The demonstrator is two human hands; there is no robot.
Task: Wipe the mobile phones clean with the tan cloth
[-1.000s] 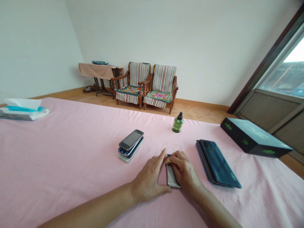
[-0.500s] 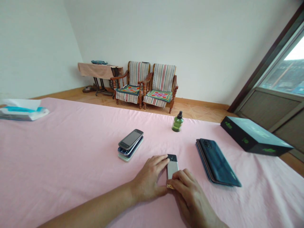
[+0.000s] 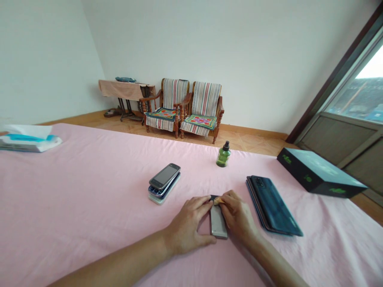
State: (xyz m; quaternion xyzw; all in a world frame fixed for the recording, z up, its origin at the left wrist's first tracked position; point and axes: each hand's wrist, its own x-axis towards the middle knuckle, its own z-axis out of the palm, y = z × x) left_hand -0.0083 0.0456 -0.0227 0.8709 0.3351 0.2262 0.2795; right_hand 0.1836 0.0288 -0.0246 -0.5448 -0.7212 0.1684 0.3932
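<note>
A small phone [image 3: 218,224] with a silver back and a black top end lies face down on the pink cloth. My left hand [image 3: 191,223] grips it from the left, fingertips at the upper edge and thumb by the lower corner. Pinched in my right hand [image 3: 237,211] is a small yellowish cloth or wipe [image 3: 219,200], pressed on the phone's upper end. Up and left of my hands, several phones [image 3: 164,177] are stacked, the top one with a grey screen. Right of them lies another stack, topped by a dark blue smartphone [image 3: 271,203].
A green spray bottle [image 3: 223,154] stands near the far edge of the pink-covered table [image 3: 89,191]. On the right is a black box [image 3: 320,171]; on the far left, a tissue pack [image 3: 30,142]. Two wooden chairs [image 3: 202,107] stand by the wall beyond.
My right hand has slid the yellowish cloth from the phone's lower end up to its top end, uncovering the lower silver back. My left hand stays in place.
</note>
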